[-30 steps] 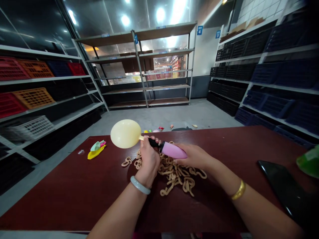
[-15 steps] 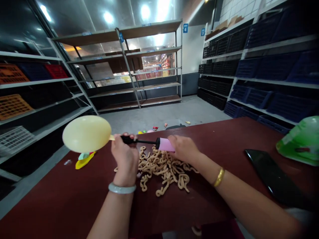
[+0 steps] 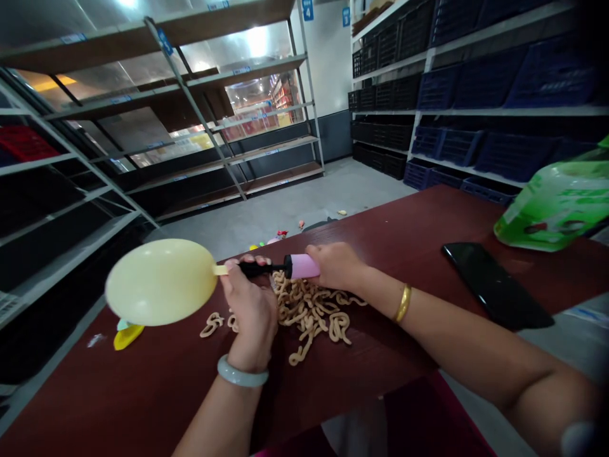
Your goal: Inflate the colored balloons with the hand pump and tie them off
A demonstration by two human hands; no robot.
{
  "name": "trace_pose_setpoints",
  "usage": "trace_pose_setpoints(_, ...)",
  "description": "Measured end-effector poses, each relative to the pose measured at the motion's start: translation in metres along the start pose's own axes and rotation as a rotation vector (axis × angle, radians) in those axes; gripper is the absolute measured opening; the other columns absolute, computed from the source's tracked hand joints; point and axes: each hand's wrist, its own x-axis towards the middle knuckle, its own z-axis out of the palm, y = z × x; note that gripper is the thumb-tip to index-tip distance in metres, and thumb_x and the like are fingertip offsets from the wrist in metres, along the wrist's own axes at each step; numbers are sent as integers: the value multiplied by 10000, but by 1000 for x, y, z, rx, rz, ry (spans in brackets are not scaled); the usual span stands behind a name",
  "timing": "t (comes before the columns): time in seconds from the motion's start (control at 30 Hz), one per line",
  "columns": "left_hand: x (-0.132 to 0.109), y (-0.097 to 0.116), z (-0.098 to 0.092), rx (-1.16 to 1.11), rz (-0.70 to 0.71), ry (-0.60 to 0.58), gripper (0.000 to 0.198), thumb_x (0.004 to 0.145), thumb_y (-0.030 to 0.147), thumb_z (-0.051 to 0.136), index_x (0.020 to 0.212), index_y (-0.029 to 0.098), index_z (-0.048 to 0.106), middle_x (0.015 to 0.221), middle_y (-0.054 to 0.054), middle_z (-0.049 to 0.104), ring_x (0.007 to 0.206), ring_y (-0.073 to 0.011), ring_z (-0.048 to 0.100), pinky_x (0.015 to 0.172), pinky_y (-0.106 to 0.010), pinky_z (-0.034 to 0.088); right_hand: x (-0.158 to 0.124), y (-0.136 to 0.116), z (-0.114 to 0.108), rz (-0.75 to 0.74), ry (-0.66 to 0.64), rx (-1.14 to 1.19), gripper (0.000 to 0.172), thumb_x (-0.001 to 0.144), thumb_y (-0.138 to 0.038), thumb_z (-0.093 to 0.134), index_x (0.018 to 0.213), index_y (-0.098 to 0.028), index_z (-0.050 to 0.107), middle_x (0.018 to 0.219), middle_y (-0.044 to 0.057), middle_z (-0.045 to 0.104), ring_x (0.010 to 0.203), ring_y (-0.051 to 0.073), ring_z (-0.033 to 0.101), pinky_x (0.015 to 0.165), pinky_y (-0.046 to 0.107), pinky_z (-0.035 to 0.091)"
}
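Note:
A pale yellow balloon (image 3: 160, 281), inflated, sits on the nozzle of a small hand pump (image 3: 280, 267) with a black shaft and a pink barrel. My left hand (image 3: 250, 301) is closed around the balloon's neck and the pump's black front end. My right hand (image 3: 337, 265) is closed around the pink barrel. Both are held just above a dark red table (image 3: 157, 374). Under my hands lies a heap of tan, curly uninflated balloons (image 3: 311, 311).
A black phone (image 3: 495, 285) lies on the table to the right, and beyond it a green plastic bag (image 3: 554, 206). Flat coloured balloons (image 3: 127, 333) lie at the left. Small balloons are scattered on the floor (image 3: 280, 235). Metal shelves with crates stand around.
The balloon has grown larger. The pink barrel has slid in toward my left hand, shortening the exposed black shaft. The camera has turned right and down, and the green bag shows more.

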Motion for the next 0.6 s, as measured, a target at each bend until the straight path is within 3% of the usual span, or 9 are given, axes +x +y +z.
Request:
trace_pose_setpoints(0.17, -17, -7, 9, -29, -45, -35, 141, 907, 310, 559, 856, 203, 483, 785, 5, 566, 717, -126, 579, 794, -334, 502, -8, -12, -17, 7, 12, -1, 399, 788, -440, 647, 1064, -179, 528, 967, 98, 695, 818, 260, 663, 633, 309, 407)
trace_pose_setpoints(0.33, -13, 1, 11, -27, -94, -53, 127, 898, 254, 555, 817, 192, 479, 744, 9, 533, 668, -114, 543, 709, -286, 490, -11, -21, -21, -9, 14, 13, 402, 791, -385, 660, 1101, -185, 500, 989, 93, 682, 818, 248, 662, 616, 301, 413)
trace_pose_setpoints(0.47, 11, 21, 2, 28, -67, -38, 134, 871, 228, 558, 789, 191, 459, 725, 12, 498, 639, -118, 523, 651, -281, 479, -5, -15, -15, -18, 7, 30, 473, 797, -468, 654, 1141, -183, 500, 1009, 93, 685, 830, 253, 664, 624, 302, 415)
trace_pose_setpoints(0.6, 46, 45, -18, 55, 24, 82, 122, 816, 184, 557, 787, 202, 440, 699, 28, 463, 608, -109, 502, 588, -250, 453, 4, 6, -9, -25, -7, -25, 470, 810, -464, 634, 1164, -177, 522, 1051, 121, 681, 875, 262, 656, 647, 311, 404)
